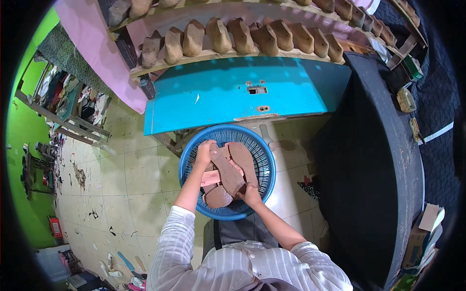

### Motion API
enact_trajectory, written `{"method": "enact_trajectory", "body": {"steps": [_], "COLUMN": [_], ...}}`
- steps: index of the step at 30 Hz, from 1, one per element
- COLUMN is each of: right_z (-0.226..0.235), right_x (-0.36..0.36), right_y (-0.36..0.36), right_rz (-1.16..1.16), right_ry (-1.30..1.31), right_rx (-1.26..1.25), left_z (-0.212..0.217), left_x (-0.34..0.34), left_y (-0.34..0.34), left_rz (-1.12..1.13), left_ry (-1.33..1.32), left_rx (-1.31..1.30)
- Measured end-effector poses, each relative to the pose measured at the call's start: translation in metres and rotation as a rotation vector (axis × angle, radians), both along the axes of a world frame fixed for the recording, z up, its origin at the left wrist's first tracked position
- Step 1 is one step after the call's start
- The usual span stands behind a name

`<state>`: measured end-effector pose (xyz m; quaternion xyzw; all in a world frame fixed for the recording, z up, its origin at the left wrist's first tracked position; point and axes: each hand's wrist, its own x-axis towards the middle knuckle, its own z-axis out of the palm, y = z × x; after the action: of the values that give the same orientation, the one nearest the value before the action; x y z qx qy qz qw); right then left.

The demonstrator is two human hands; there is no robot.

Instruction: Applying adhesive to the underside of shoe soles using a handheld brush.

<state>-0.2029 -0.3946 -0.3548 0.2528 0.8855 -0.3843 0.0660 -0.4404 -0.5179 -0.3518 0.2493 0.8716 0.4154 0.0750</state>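
We have both hands in the blue basket, which sits on the tiled floor just below the turquoise panel. Our left hand is closed on the far end of a brown shoe sole, and our right hand grips its near end by the basket's near rim. More soles lie underneath.

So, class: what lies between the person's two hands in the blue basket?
In the head view, brown shoe soles lie stacked between the left hand and the right hand, inside the blue basket. Both hands touch the soles.
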Motion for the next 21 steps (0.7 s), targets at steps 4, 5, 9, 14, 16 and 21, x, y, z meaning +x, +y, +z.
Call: {"method": "enact_trajectory", "body": {"steps": [4, 5, 9, 14, 16, 21], "right_z": [-0.009, -0.010, -0.008, 0.005, 0.006, 0.050], "right_x": [0.004, 0.003, 0.001, -0.001, 0.002, 0.013], "right_y": [0.000, 0.000, -0.001, -0.006, -0.004, 0.007], "right_rz": [0.031, 0.030, 0.061, 0.075, 0.090, 0.051], "right_ry": [0.006, 0.008, -0.078, -0.132, -0.048, 0.004], "right_rx": [-0.008, -0.007, -0.008, 0.015, 0.050, 0.062], "left_z": [-0.012, -0.015, -0.030, -0.041, -0.035, 0.036], "left_x": [0.000, -0.001, -0.002, 0.005, 0.014, 0.048], "left_y": [0.018, 0.020, 0.026, 0.017, 0.014, 0.003], "left_rz": [-0.067, -0.068, -0.102, -0.065, -0.005, 0.115], "left_ry": [-0.003, -0.002, -0.006, 0.084, 0.160, 0.165], "left_rx": [-0.039, -0.038, -0.041, -0.059, -0.037, 0.019]}}
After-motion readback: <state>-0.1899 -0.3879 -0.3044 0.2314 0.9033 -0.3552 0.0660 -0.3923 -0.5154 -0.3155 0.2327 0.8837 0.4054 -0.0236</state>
